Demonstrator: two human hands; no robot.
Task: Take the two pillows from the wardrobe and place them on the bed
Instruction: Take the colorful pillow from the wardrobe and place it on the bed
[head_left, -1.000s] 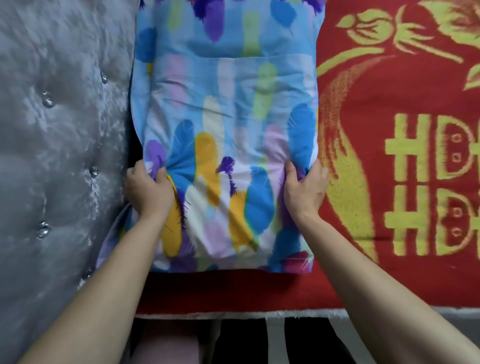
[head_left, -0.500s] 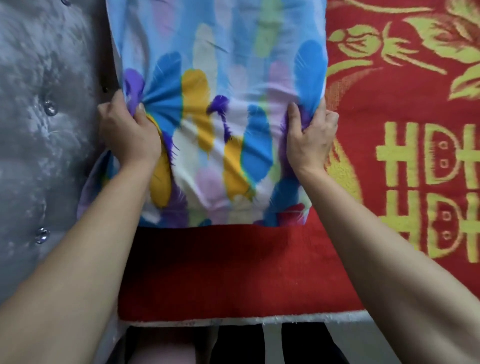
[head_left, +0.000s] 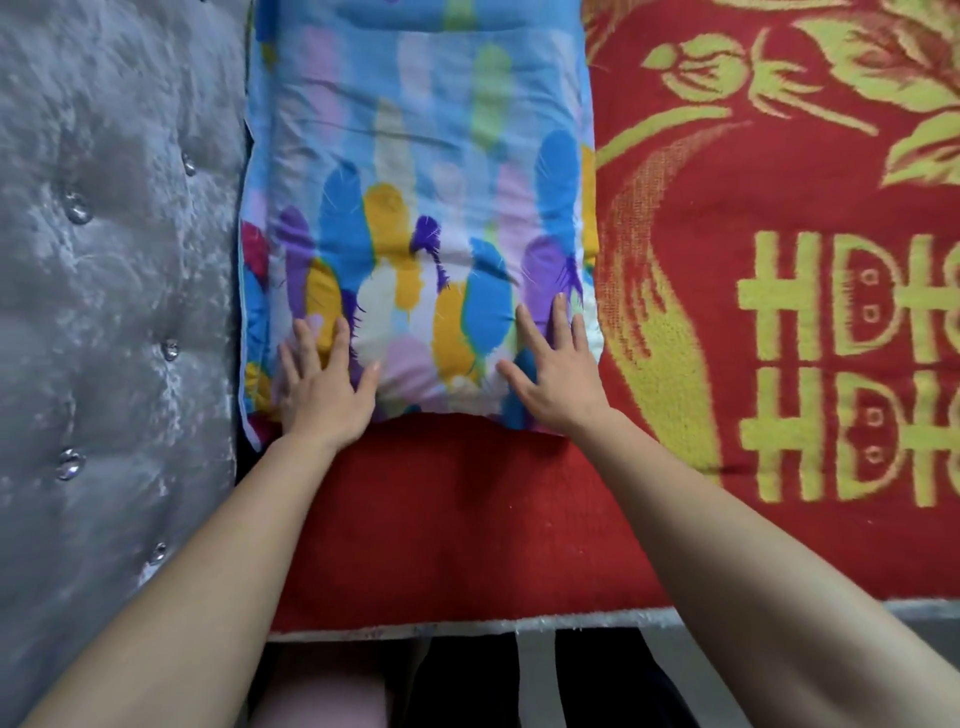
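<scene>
A pillow (head_left: 421, 171) in a light blue cover with coloured feather shapes lies flat on the bed, along the grey headboard. A seam near its far end may be the edge of a second pillow; I cannot tell. My left hand (head_left: 324, 384) rests flat on the pillow's near left corner, fingers spread. On the near right corner lies my right hand (head_left: 556, 374), also flat with fingers apart. Neither hand grips the fabric.
A red blanket (head_left: 779, 312) with yellow flowers and characters covers the bed. The tufted grey headboard (head_left: 104, 260) with crystal buttons stands at the left. The bed's near edge (head_left: 467, 626) runs across the bottom, with floor and my legs below it.
Both hands gripped the pillow's sides and pushed it further onto the bed. They have since let go and lie flat and open on its near end.
</scene>
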